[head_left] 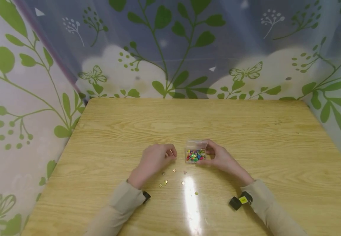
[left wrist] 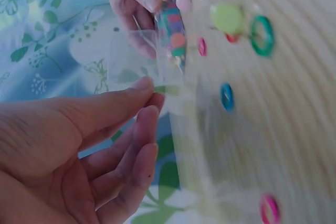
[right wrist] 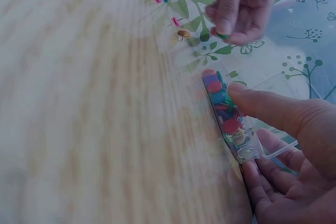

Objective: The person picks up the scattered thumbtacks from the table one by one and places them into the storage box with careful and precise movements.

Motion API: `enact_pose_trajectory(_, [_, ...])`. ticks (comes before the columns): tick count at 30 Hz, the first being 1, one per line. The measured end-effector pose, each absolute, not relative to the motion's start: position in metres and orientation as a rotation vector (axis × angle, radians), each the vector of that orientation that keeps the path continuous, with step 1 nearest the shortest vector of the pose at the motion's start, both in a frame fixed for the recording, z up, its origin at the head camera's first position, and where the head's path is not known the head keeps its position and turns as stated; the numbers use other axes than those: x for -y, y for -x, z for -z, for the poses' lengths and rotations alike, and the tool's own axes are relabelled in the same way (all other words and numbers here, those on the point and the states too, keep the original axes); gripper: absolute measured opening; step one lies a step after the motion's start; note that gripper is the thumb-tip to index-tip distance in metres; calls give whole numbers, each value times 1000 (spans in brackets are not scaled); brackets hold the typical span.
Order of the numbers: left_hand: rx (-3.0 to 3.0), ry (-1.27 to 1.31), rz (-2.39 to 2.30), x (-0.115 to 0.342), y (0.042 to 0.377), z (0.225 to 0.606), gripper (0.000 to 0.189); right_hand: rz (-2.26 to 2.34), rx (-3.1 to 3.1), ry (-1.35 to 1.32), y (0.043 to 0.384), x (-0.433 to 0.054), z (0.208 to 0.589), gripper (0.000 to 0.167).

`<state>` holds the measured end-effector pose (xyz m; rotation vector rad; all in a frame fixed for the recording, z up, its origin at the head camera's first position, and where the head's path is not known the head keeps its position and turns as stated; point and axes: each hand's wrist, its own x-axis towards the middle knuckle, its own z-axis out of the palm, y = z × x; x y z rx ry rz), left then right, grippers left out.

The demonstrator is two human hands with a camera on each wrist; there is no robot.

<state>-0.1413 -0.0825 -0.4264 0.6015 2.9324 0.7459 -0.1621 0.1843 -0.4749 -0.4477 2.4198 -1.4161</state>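
Observation:
A small clear plastic box [head_left: 195, 160] with its lid up holds many coloured thumbtacks [right wrist: 227, 111]. My right hand [head_left: 222, 159] grips the box from its right side, thumb on the near wall and fingers behind. Left of the box, my left hand [head_left: 157, 159] hovers over the table with thumb and forefinger together. In the right wrist view a green thumbtack [right wrist: 223, 36] shows between those fingertips; the left wrist view hides it behind the thumb. Several loose thumbtacks [head_left: 174, 170] lie on the wood in front of the hands.
The wooden table [head_left: 123, 121] meets a wall curtain [head_left: 170, 49] with leaf print at its back edge. A dark wrist strap with a black block [head_left: 235, 203] hangs by the right sleeve. A bright light reflection [head_left: 192, 206] crosses the near tabletop.

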Motion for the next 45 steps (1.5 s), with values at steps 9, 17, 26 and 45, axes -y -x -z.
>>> enact_pose_trajectory(9, [-2940,-736,-731,48,147,420,10,1439,-2392,440,163,-184,477,66])
enact_pose_trajectory(17, [-3015,-796,-847,28,149,418,4,1401,-2412,456,163,-184,479,60])
enact_pose_trajectory(26, [-2993,-668,-871,42,144,413,6,1434,-2387,457,163,-183,478,64])
enact_pose_trajectory(45, [-2924,-395,-668,140,125,415,10,1389,-2428,405,163,-185,475,69])
